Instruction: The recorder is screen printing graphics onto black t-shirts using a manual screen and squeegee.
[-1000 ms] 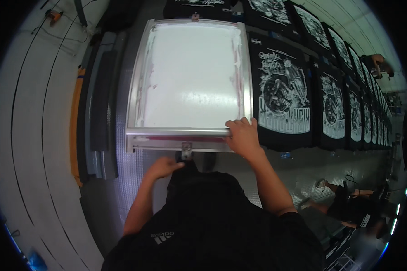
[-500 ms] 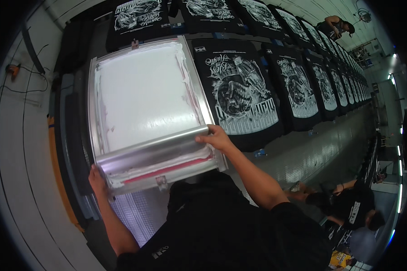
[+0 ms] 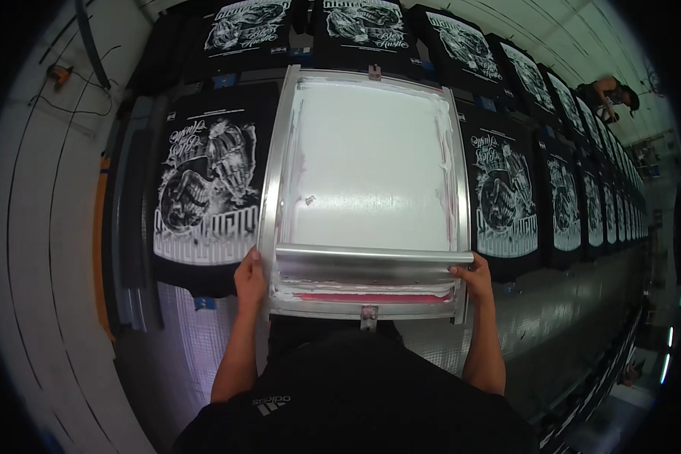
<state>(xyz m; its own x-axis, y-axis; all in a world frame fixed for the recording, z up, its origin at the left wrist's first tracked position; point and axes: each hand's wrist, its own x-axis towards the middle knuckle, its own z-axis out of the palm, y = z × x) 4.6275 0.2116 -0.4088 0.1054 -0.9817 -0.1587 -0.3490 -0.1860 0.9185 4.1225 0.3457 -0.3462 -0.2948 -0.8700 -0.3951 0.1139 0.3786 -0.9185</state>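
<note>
A silver-framed printing screen (image 3: 269,204) lies over the row in front of me, its mesh (image 3: 371,151) coated with white ink. A long metal squeegee (image 3: 371,259) rests across its near part, above a red strip and smears of white ink. My left hand (image 3: 251,280) is closed round the frame's left rail, close to the squeegee's left end. At the opposite side, my right hand (image 3: 474,277) grips the squeegee's right end by the right rail, thumb on the bar; some fingers are hidden. A black T-shirt with a white print (image 3: 204,181) lies left of the frame.
Another printed black shirt (image 3: 501,189) lies right of the screen, with several more running off to the far right. A second row (image 3: 363,30) lies behind. A person (image 3: 607,98) stands at the far right. An orange tool with a cord (image 3: 59,76) is at the left.
The screen, with the squeegee on it, has moved one place right and now sits straight before me. The printed shirt at the left has come into view. Both hands have kept their hold.
</note>
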